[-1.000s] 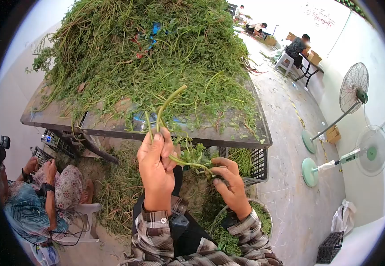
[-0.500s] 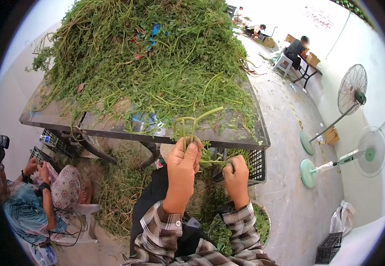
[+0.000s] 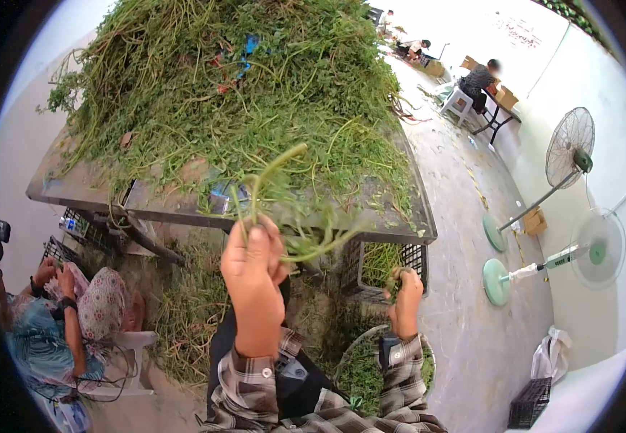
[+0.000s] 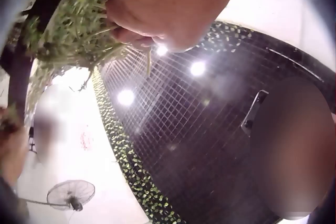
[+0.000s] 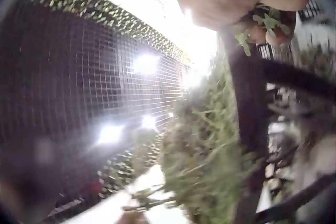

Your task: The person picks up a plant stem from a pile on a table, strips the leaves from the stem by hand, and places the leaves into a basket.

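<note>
Pinching green stems (image 3: pixel 277 173) in my left hand (image 3: pixel 254 289); my right hand (image 3: pixel 405 303) curls round a leafy bit (image 5: pixel 269 23).

A heap of greens (image 3: pixel 234 101) walled off the far side above the desk (image 3: pixel 52 173), whose front edge ran across just beyond the left hand (image 3: pixel 257 296). Sprawling stems (image 3: pixel 313 249) crossed the upper gap toward the right hand (image 3: pixel 407 299); lower down, room opened between the forearms. A black crate (image 3: pixel 415 263) blocked the way under the desk's right end. Right of it, a floor lane (image 3: pixel 457 289) ran up to the standing fan (image 3: pixel 571 148). A seated person (image 3: pixel 53 332) hemmed the left.
</note>
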The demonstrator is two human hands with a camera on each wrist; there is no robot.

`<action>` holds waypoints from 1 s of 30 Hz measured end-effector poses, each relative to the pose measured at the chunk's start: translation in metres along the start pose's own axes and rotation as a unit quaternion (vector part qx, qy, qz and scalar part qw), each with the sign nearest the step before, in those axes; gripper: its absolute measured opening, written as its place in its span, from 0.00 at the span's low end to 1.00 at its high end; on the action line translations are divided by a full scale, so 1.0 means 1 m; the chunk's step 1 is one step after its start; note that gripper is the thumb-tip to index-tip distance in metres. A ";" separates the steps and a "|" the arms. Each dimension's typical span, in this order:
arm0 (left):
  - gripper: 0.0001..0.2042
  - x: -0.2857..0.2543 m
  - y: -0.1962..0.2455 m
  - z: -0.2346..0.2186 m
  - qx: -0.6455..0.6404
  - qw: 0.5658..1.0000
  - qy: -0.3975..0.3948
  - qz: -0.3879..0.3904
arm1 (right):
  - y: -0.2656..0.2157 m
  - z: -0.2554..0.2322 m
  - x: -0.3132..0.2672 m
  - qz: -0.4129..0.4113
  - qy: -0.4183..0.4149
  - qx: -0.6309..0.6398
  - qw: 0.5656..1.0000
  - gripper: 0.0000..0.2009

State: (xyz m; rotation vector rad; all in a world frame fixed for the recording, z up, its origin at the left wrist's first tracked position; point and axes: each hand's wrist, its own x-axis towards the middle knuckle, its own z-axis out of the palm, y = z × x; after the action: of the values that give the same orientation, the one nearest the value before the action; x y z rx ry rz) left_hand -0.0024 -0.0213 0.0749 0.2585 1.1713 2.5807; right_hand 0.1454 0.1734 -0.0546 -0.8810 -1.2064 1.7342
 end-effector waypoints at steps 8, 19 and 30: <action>0.08 -0.001 0.001 0.002 -0.024 0.999 -0.033 -0.018 | -0.041 0.039 -0.031 0.030 -0.157 0.018 0.987 0.07; 0.08 -0.003 -0.002 0.005 -0.027 0.997 -0.064 -0.039 | -0.060 0.104 -0.057 -0.099 -0.311 -0.150 0.933 0.25; 0.09 -0.004 -0.004 0.003 -0.006 0.991 -0.128 -0.047 | -0.056 0.120 -0.059 -0.141 -0.257 -0.116 0.949 0.27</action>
State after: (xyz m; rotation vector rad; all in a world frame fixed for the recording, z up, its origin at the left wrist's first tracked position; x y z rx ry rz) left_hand 0.0032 -0.0181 0.0740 0.5029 1.0475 2.3880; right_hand 0.0776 0.0864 0.0390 -0.3541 -1.8111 1.6536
